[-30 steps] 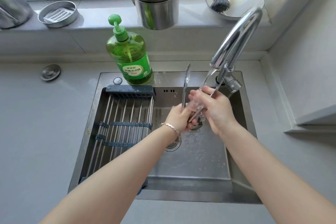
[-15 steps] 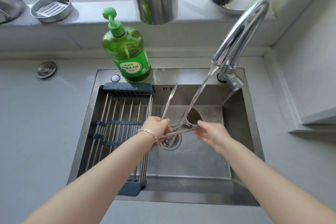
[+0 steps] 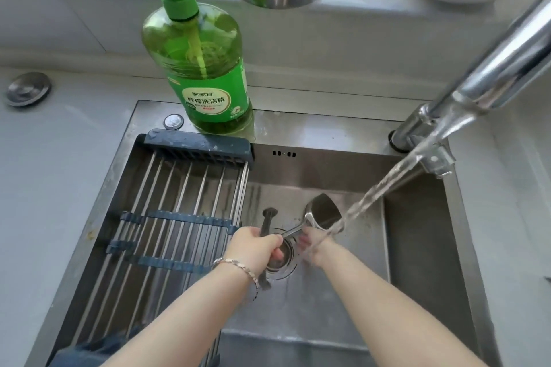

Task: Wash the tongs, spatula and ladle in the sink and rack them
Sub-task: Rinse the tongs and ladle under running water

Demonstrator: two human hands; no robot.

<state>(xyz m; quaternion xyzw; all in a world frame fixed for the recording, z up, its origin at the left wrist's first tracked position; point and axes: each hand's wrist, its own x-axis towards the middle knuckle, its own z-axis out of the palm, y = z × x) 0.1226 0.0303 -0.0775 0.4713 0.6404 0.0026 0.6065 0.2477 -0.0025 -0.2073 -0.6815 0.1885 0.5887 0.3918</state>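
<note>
Fingers of the left hand (image 3: 256, 244) wrap tight round the tongs (image 3: 322, 213) at mid-length, centre of frame, above the drain (image 3: 283, 261). Tongs splayed: one arm points toward the upper frame, the other runs right, its broad head lying at the foot of the water stream (image 3: 387, 182). Right hand (image 3: 317, 249) sits under the stream, just right of the left. Water blurs its fingers, so I cannot tell whether they pinch the arm or only rub it.

Step, as I judge it: rinsing the tongs. To do it well:
- Turn the left wrist so both arms and the inner faces of the heads pass under the flow.
- Rub along each arm toward the tip.
- Hold low in the sink (image 3: 417, 247) to limit splash.
- Wet metal is likely slippery, so grip firmly.

Rack (image 3: 179, 188) spans the left half of the sink, near for the placing. Spatula and ladle: not in view.
</note>
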